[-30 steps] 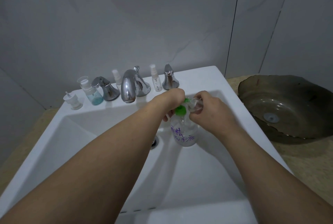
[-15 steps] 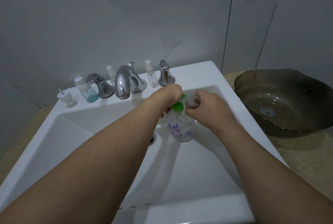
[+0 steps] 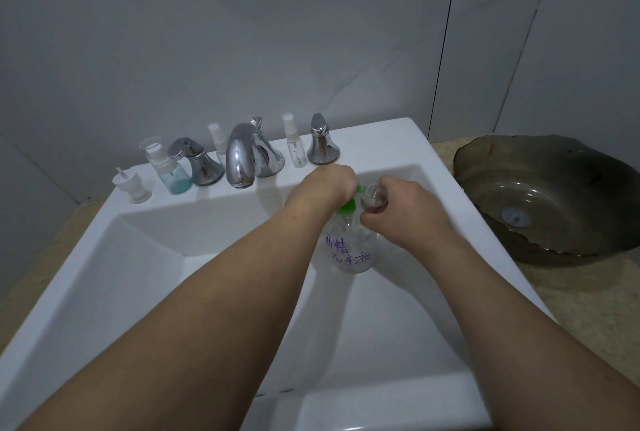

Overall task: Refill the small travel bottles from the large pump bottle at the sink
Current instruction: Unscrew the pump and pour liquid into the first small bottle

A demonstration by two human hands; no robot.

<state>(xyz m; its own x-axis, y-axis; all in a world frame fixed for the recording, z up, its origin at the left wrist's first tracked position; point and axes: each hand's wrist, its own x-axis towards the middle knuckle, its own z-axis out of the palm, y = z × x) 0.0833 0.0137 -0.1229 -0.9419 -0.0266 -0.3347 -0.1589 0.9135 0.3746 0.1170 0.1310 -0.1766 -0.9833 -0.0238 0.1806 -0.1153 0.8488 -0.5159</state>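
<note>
A large clear pump bottle (image 3: pixel 351 250) with purple handwriting and a green pump head (image 3: pixel 348 206) stands in the white sink (image 3: pixel 145 278). My left hand (image 3: pixel 327 184) rests on top of the green pump; its fingers are hidden behind the wrist. My right hand (image 3: pixel 401 212) grips a small clear travel bottle (image 3: pixel 372 196), tilted with its mouth at the pump's spout. On the back ledge stand two small spray bottles (image 3: pixel 293 145) (image 3: pixel 218 143) and a bottle with blue liquid (image 3: pixel 171 170).
A chrome tap (image 3: pixel 242 156) with two chrome handles (image 3: pixel 199 162) (image 3: pixel 322 144) sits on the ledge. A loose white pump cap (image 3: pixel 133 186) stands at the ledge's left end. A dark glass basin (image 3: pixel 554 198) lies on the counter to the right.
Both hands, the pump bottle and the travel bottle keep the same hold. Only the head camera has shifted slightly, so the scene sits a little differently in view.
</note>
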